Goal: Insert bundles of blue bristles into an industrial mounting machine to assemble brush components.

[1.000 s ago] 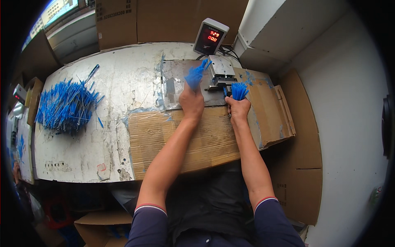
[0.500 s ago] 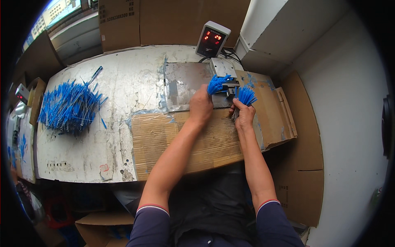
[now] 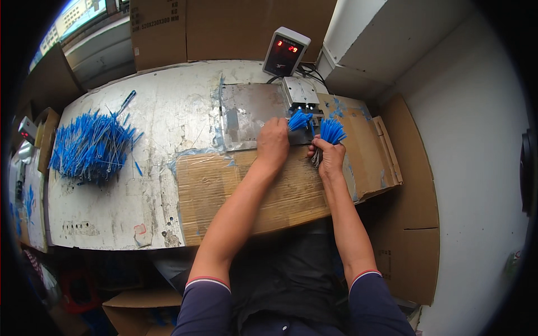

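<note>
My left hand (image 3: 273,141) is closed round a bundle of thin blue-tipped wires (image 3: 300,120), the blue ends pointing right and away from me. In my right hand (image 3: 330,155) is a second bundle of blue-tipped wires (image 3: 333,131), blue ends up, with bare grey stems showing below the fingers. A single blue piece stands between the two bundles, close to my right fingertips; whether it is pinched there I cannot make out. Just beyond both hands sits a small metal machine (image 3: 301,91), its front partly hidden by the bundles.
A big heap of blue-tipped wires (image 3: 92,145) lies on the white worktable (image 3: 123,213), with a screwdriver-like tool (image 3: 128,100) behind it. A display box with red digits (image 3: 286,53) stands behind the machine. Cardboard (image 3: 252,190) covers the table's front edge; a wall rises at right.
Both hands have drawn slightly toward me, away from the machine's front. The left bundle has dropped lower, and some red digits on the display have gone out.
</note>
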Action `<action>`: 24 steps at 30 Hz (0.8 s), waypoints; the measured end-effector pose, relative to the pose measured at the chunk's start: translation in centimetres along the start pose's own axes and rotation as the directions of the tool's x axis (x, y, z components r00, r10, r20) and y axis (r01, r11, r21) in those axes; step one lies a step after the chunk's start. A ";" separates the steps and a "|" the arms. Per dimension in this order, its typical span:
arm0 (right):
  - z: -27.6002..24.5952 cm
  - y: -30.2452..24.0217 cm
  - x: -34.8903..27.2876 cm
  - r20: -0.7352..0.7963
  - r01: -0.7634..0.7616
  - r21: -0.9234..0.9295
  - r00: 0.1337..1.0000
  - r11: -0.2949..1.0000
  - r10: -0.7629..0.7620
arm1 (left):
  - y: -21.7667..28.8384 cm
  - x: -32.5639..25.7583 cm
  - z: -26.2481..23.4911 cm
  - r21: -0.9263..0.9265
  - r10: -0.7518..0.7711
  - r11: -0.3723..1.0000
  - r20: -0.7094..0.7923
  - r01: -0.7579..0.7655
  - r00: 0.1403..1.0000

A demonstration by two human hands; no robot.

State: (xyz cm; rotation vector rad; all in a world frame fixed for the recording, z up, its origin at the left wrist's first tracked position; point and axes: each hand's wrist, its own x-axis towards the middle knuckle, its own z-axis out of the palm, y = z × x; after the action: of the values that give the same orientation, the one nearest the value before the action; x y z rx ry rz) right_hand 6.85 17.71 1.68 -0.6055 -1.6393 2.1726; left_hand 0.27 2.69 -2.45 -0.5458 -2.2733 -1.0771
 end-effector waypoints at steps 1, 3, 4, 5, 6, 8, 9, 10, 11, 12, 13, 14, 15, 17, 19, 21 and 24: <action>0.2 0.1 0.0 -0.005 0.010 -0.009 1.000 1.000 -0.010 | 0.0 0.0 0.0 -0.001 0.004 1.000 0.001 -0.004 1.000; 0.6 0.2 0.0 -0.013 0.022 -0.015 1.000 1.000 -0.022 | -0.1 0.0 0.0 0.030 0.000 1.000 0.018 0.000 1.000; 0.7 0.2 -0.1 -0.014 0.024 -0.034 1.000 0.999 -0.025 | 0.0 0.0 -0.1 0.028 0.002 1.000 0.023 -0.003 1.000; 0.9 0.2 -0.2 -0.015 0.026 -0.053 1.000 0.998 -0.027 | 0.0 0.1 -0.3 0.024 -0.058 0.998 0.011 0.058 0.998; 1.0 0.3 -0.2 -0.021 0.025 -0.052 0.999 0.998 -0.026 | 0.1 0.1 -0.4 0.019 -0.118 0.993 -0.001 0.118 0.993; 1.4 0.5 0.2 -0.032 0.049 -0.109 0.998 0.993 -0.053 | 0.1 0.3 -0.6 -0.027 -0.181 0.983 -0.049 0.180 0.982; 1.5 0.6 0.4 -0.037 0.047 -0.107 0.998 0.993 -0.051 | 0.1 0.4 -0.7 -0.077 -0.248 0.967 -0.097 0.241 0.964; 1.6 0.8 0.7 -0.047 0.050 -0.136 0.997 0.989 -0.057 | -0.1 0.5 -0.8 -0.068 -0.278 0.960 -0.079 0.273 0.957; 1.7 1.0 1.1 -0.057 0.053 -0.166 0.996 0.985 -0.063 | -0.2 0.5 -0.8 -0.068 -0.277 0.960 -0.075 0.272 0.958; 1.7 1.1 1.3 -0.061 0.051 -0.165 0.996 0.985 -0.062 | -0.3 0.6 -0.8 -0.088 -0.270 0.961 -0.103 0.261 0.957; 1.8 1.2 1.6 -0.070 0.052 -0.173 0.995 0.984 -0.065 | -0.4 0.6 -0.7 -0.108 -0.263 0.962 -0.133 0.250 0.955; 1.8 1.2 1.9 -0.079 0.053 -0.181 0.995 0.982 -0.068 | -0.4 0.6 -0.6 -0.110 -0.263 0.962 -0.130 0.250 0.956; 1.8 1.2 2.1 -0.083 0.053 -0.182 0.994 0.982 -0.069 | -0.5 0.6 -0.5 -0.122 -0.263 0.961 -0.137 0.247 0.955; 1.9 1.1 2.1 -0.098 0.039 -0.190 0.993 0.981 -0.058 | -0.5 0.5 -0.5 -0.137 -0.266 0.959 -0.137 0.248 0.954; 2.2 1.1 2.2 -0.107 0.031 -0.204 0.993 0.978 -0.054 | -0.5 0.5 -0.5 -0.126 -0.246 0.966 -0.154 0.227 0.957; 2.4 1.0 2.0 -0.113 0.021 -0.218 0.992 0.976 -0.047 | -0.5 0.6 -0.5 -0.128 -0.227 0.970 -0.169 0.207 0.959; 2.5 0.7 1.9 -0.134 0.010 -0.226 0.990 0.974 -0.041 | -0.2 0.9 -0.8 -0.135 -0.161 0.982 -0.209 0.135 0.965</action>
State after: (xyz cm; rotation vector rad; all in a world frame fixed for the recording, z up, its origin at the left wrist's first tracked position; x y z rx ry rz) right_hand 3.89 16.48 1.36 -0.7746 -1.8199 1.8947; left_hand -0.30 2.05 -1.60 -0.2892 -2.0921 -1.2869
